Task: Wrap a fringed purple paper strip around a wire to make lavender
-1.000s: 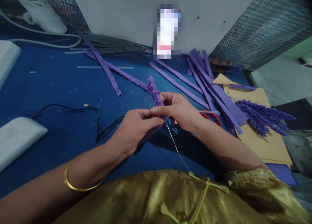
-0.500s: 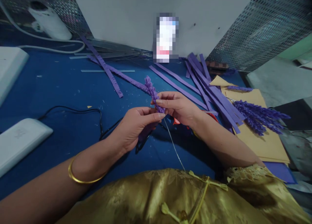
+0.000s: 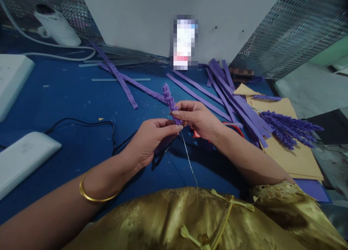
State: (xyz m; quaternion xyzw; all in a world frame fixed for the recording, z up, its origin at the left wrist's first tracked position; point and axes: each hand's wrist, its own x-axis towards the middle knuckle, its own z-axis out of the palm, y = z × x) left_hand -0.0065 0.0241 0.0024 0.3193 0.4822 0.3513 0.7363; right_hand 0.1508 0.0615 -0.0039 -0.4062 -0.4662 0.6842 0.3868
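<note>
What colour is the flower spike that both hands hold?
The flower spike is purple, seen best in the head view.

- A satin garment (image 3: 152, 224) in shiny olive-gold covered the torso, with a tonal pattern across its folds.
- The right sleeve (image 3: 307, 215) was the same gold and ended in openwork lace (image 3: 272, 192) on the forearm.
- Paler yellow piping (image 3: 223, 223) crossed the front, with leaf-tipped ties (image 3: 185, 231) and amber-brown beads (image 3: 203, 239).
- A thin, plain gold bangle (image 3: 94, 199) circled the left forearm.
- The fingers (image 3: 170, 130) were bare.
</note>
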